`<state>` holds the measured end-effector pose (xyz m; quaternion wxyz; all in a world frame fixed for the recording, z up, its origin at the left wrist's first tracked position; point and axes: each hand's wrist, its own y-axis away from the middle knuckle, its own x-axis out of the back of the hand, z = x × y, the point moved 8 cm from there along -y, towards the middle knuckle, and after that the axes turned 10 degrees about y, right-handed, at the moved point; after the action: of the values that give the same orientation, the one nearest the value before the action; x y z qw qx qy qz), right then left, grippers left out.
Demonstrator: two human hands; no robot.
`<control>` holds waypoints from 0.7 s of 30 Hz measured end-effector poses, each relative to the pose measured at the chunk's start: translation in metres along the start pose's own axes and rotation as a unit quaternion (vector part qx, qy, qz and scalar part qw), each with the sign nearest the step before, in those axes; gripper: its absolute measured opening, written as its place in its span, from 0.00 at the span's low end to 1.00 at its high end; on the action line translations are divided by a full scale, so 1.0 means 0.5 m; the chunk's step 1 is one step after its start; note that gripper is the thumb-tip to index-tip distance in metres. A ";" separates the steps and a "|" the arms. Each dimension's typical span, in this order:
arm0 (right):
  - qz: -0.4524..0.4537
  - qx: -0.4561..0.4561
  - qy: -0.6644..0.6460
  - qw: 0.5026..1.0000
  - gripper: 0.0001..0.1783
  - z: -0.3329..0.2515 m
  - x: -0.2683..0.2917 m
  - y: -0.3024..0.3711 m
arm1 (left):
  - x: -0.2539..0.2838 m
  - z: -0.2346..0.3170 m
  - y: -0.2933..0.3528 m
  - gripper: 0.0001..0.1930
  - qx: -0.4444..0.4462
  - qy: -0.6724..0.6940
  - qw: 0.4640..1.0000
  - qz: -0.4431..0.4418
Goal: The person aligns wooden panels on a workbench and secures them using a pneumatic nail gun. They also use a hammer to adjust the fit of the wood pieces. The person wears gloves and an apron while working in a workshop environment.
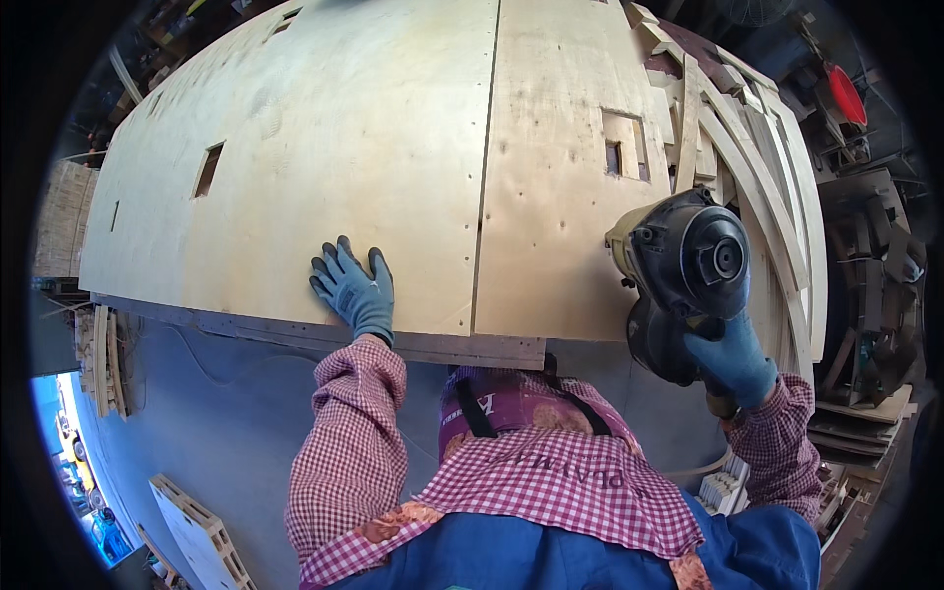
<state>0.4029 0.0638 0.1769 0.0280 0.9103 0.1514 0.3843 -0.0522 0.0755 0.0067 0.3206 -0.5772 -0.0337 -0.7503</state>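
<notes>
My left hand (356, 293), in a blue-grey glove with dark fingertips, rests with fingers spread on a large pale plywood sheet (344, 147) near its front edge. To the right, my gloved right hand (739, 362) is wrapped round the handle of a black and yellowish coil nail gun (703, 251). The gun hangs over the right part of a narrower plywood sheet (551, 246), hiding what lies under its nose. A dark seam separates the two sheets, and small nail marks run along it. Rectangular cutouts (208, 170) pierce the plywood.
Loose wooden strips (752, 167) are heaped along the right side of the sheets. A red basin (846, 95) is at the far right. Stacked boards (865, 428) stand at the right, and a wooden pallet-like frame (202, 531) leans at the lower left. A hose trails below the gun.
</notes>
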 end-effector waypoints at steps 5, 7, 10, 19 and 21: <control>-0.037 0.129 0.352 0.927 0.28 -0.086 -0.058 -0.108 | 0.003 -0.010 -0.001 0.29 0.014 -0.003 1.000 0.000; -0.029 0.166 0.480 0.861 0.35 -0.078 -0.103 -0.154 | -0.003 -0.007 -0.004 0.30 0.008 -0.005 1.000 0.003; -0.075 0.154 0.659 0.733 0.39 -0.079 -0.193 -0.248 | -0.002 -0.018 -0.005 0.30 -0.001 0.005 1.000 0.011; 0.203 0.150 0.504 0.826 0.32 -0.049 -0.141 -0.344 | -0.008 -0.020 -0.003 0.29 -0.018 -0.010 1.000 0.015; 0.238 0.242 0.403 0.850 0.26 -0.023 -0.149 -0.243 | -0.008 -0.025 -0.004 0.30 -0.015 -0.015 1.000 0.016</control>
<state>0.3149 0.1564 0.1131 -0.3487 0.6613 0.0162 0.6639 -0.0633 0.0735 -0.0007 0.3236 -0.5939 -0.0180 -0.7364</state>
